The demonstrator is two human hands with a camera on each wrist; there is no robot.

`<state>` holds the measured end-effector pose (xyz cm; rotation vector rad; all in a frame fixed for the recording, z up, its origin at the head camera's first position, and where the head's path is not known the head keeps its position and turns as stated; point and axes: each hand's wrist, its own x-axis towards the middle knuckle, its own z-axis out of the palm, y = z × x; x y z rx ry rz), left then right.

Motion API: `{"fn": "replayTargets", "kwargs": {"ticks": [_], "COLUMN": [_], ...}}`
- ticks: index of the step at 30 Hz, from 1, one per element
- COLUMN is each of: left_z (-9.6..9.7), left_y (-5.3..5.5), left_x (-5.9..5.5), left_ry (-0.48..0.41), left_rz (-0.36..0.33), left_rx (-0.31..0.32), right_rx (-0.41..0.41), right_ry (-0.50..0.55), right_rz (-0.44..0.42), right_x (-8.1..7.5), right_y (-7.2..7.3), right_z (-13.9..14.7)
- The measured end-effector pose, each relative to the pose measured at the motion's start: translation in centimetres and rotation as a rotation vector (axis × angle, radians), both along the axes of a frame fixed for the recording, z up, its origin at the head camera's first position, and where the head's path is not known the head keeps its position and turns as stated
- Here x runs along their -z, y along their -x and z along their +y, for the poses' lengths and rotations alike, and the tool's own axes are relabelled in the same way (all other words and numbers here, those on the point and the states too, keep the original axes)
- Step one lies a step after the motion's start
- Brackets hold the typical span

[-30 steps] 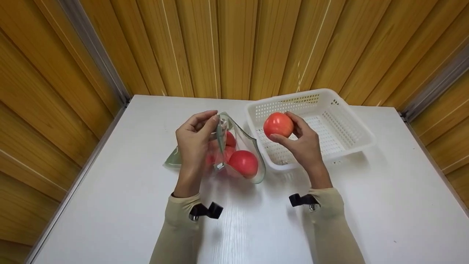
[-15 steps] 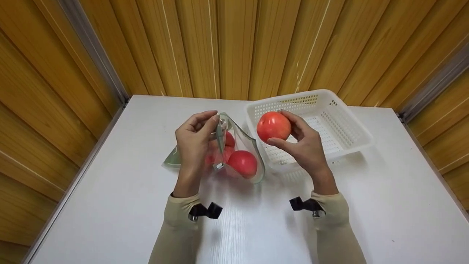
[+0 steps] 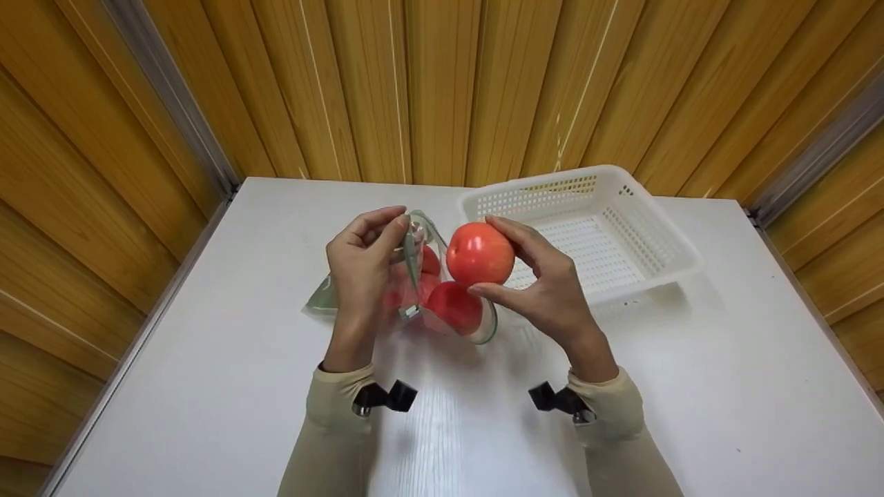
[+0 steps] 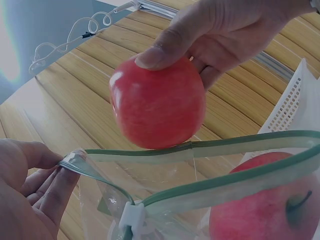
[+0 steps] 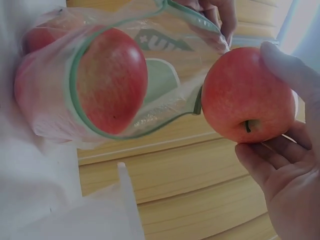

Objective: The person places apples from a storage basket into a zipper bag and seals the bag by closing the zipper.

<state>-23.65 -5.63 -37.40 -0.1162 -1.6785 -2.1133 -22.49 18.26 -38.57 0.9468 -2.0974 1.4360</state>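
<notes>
A red apple [image 3: 480, 254] with a short stem is held between the thumb and fingers of my right hand [image 3: 542, 279], right at the mouth of a clear zip bag [image 3: 487, 324]. The bag has a green edge and a white slider [image 4: 132, 216]. My left hand [image 3: 362, 255] pinches the bag's rim at one corner and keeps the mouth apart. Several red apples lie inside; one apple [image 5: 114, 80] sits just within the opening. In the left wrist view the held apple overlaps the bag's far rim. The bag's far end is partly hidden behind my left hand.
A white perforated plastic basket [image 3: 680, 266] stands on the white table [image 3: 207, 359] to the right of the bag. Wood-patterned panels [image 3: 442, 90] rise behind the table and at both sides.
My right hand has carried the apple leftward and slightly down, from over the basket to the bag's mouth. The left hand still pinches the rim in nearly the same place.
</notes>
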Motion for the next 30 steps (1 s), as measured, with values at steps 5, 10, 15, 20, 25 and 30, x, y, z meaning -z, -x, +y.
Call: {"fn": "replayTargets", "kwargs": {"ticks": [5,10,15,20,25,30], "left_z": [0.1,0.0,-0.1,-0.1,0.1,0.2], "left_y": [0.0,0.0,-0.1,-0.3,-0.5,-0.6], "left_x": [-0.1,-0.1,-0.2,-0.3,-0.5,-0.5], "left_ry": [-0.003,-0.009,-0.006,0.031,0.060,0.052], "left_rz": [-0.002,-0.003,0.001,0.013,0.007,0.000], "left_rx": [0.001,-0.002,0.001,-0.007,0.001,0.009], "right_rx": [-0.022,-0.004,0.053,0.126,0.171,0.191], "right_ry": [-0.060,-0.133,-0.147,-0.125,-0.097,-0.106], "right_rz": [0.075,0.144,0.163,0.168,0.173,0.161], "right_x": [-0.2,0.3,1.0,1.8,2.6,3.3], "right_y": [-0.5,-0.3,0.1,0.6,0.9,0.8], "right_z": [-0.8,-1.4,-1.7,-2.2,-3.2,-4.1]}}
